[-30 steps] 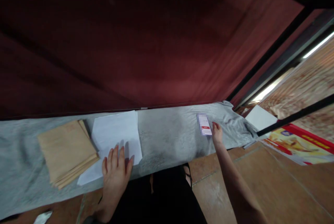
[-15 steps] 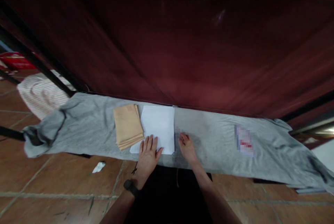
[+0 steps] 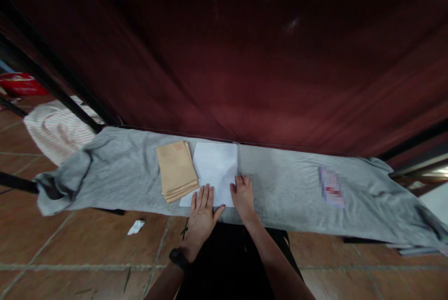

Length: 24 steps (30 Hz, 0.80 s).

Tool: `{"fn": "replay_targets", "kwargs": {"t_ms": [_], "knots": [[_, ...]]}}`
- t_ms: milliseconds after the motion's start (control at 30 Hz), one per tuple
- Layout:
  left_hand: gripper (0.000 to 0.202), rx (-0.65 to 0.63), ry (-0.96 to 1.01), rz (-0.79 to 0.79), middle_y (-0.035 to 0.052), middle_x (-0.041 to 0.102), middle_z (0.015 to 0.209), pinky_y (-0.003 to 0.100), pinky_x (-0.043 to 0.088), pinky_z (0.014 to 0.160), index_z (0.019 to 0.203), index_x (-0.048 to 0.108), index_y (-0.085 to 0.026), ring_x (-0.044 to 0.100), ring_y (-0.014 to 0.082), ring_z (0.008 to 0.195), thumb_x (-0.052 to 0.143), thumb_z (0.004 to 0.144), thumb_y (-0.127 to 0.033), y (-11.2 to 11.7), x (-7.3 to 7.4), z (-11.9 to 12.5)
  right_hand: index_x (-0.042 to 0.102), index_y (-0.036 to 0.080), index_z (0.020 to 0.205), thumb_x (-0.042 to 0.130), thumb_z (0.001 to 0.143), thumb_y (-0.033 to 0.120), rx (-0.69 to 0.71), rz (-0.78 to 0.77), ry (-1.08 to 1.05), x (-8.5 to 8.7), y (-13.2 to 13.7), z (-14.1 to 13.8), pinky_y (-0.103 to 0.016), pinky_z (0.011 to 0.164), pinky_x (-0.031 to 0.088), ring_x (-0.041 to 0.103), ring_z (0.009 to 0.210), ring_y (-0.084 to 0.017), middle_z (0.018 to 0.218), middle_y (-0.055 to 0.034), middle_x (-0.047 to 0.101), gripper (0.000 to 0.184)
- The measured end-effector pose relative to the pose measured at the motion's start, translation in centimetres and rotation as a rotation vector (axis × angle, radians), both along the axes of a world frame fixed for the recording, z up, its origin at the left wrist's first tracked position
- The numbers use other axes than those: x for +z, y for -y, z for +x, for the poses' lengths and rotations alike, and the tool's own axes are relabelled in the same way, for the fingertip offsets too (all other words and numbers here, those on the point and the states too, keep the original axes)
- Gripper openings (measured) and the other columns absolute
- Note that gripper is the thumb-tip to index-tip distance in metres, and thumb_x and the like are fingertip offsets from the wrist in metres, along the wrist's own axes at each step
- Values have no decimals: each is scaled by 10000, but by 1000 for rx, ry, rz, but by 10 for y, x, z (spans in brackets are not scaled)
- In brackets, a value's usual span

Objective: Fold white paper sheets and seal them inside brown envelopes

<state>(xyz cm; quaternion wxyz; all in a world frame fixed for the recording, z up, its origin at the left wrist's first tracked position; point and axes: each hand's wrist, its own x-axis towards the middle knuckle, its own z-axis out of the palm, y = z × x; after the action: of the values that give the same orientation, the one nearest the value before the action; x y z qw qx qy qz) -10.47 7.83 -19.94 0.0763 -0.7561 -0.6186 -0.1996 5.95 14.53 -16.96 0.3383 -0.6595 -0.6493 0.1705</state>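
resting flat on paper (image 3: 216,165), left hand (image 3: 202,218)

Your left hand (image 3: 202,218) hides part of the paper's (image 3: 215,167) near edge, your right hand (image 3: 244,199) its near-right corner; the flat thing (image 3: 332,188) is too blurred to identify.

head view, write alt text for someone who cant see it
A person's left hand lies flat across the near edge of white paper, with the right hand at its right edge. A stack of brown envelopes sits to the left on gray cloth; a blurred item lies far right.
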Motion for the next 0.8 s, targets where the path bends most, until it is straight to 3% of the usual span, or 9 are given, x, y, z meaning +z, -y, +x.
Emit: {"fn": "replay_targets", "kwargs": {"t_ms": [100, 167, 267, 400, 567, 667, 800], "knots": [[714, -14, 22, 10, 198, 410, 1544, 567, 267, 1187, 1543, 306, -110, 334, 337, 1462, 445, 981, -528, 4, 5, 4, 689, 208, 869, 538, 847, 295, -7, -119, -309, -2, -9, 0, -318, 762, 511, 640, 789, -217, 824, -55, 694, 176], [701, -33, 51, 18, 197, 382, 1562, 558, 281, 1183, 1563, 250, -124, 321, 327, 1470, 438, 994, -487, 7, 12, 5, 660, 221, 781, 516, 838, 340, -6, -152, -426, -2, -14, 6, -284, 669, 495, 623, 690, -193, 717, -17, 678, 196], [688, -80, 98, 10, 179, 327, 1596, 542, 297, 1182, 1584, 179, -161, 280, 312, 1489, 435, 1005, -431, 13, 24, 7, 645, 227, 798, 499, 833, 423, -49, -111, -469, 0, -11, 32, -280, 649, 480, 614, 691, -190, 711, -4, 679, 247], [694, -158, 124, -28, 158, 285, 1618, 552, 275, 1191, 1588, 166, -195, 239, 312, 1504, 470, 993, -383, 23, 34, 16, 632, 233, 763, 555, 774, 526, -141, -106, -529, -5, 12, 97, -290, 632, 461, 587, 655, -191, 659, 5, 645, 303], [709, -363, 123, -115, 116, 244, 1640, 559, 240, 1205, 1578, 210, -245, 195, 308, 1517, 530, 961, -388, 29, 39, 52, 664, 207, 753, 614, 711, 576, -245, -137, -589, -19, 55, 168, -323, 656, 488, 602, 666, -208, 697, -24, 671, 375], [743, -477, 104, -168, 95, 241, 1643, 578, 241, 1203, 1559, 266, -272, 205, 318, 1514, 591, 921, -472, 28, 40, 79, 679, 194, 760, 653, 706, 547, -279, -161, -661, -24, 74, 189, -325, 640, 491, 603, 655, -210, 701, -25, 676, 358], [666, -474, 113, -200, 126, 305, 1616, 564, 297, 1184, 1512, 361, -235, 260, 314, 1497, 564, 935, -498, 15, 34, 104, 700, 174, 825, 674, 700, 505, -277, -144, -722, -27, 84, 197, -334, 684, 509, 628, 717, -219, 773, -46, 708, 355]]}}
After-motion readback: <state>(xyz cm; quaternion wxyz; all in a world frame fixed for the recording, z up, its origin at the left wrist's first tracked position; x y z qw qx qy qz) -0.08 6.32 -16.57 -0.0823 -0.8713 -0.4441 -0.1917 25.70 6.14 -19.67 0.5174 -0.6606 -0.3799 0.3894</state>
